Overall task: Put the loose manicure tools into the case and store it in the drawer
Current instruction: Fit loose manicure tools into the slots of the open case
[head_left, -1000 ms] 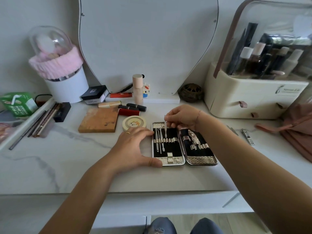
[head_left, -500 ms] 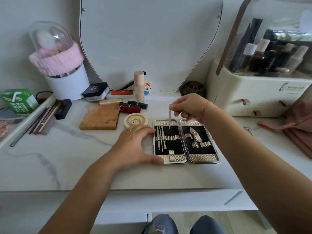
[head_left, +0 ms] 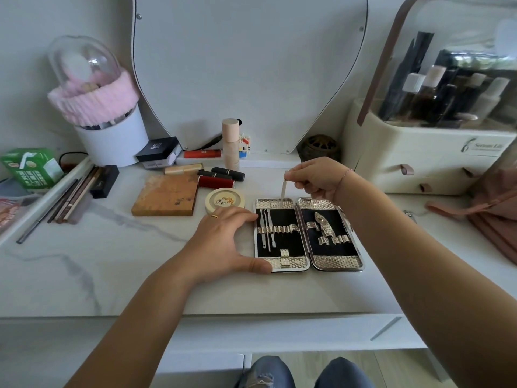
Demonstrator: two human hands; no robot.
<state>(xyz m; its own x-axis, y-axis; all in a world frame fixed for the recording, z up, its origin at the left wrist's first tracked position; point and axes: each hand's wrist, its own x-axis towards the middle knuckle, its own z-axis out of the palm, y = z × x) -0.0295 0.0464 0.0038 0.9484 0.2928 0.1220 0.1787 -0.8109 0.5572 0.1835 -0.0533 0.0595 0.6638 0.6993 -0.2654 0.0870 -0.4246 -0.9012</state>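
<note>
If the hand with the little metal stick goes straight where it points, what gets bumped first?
Probably the open case, at its left half's silver top band: the right hand holds a tool pointing down there. Height above is unclear.

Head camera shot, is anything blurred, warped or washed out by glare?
Head view: soft, even light, faint shadows; the wide lens bows the edges of the mirror; glare whitens the clear organizer lid; the thin tool pinched by the right hand looks smeared; the case is sharp.
</note>
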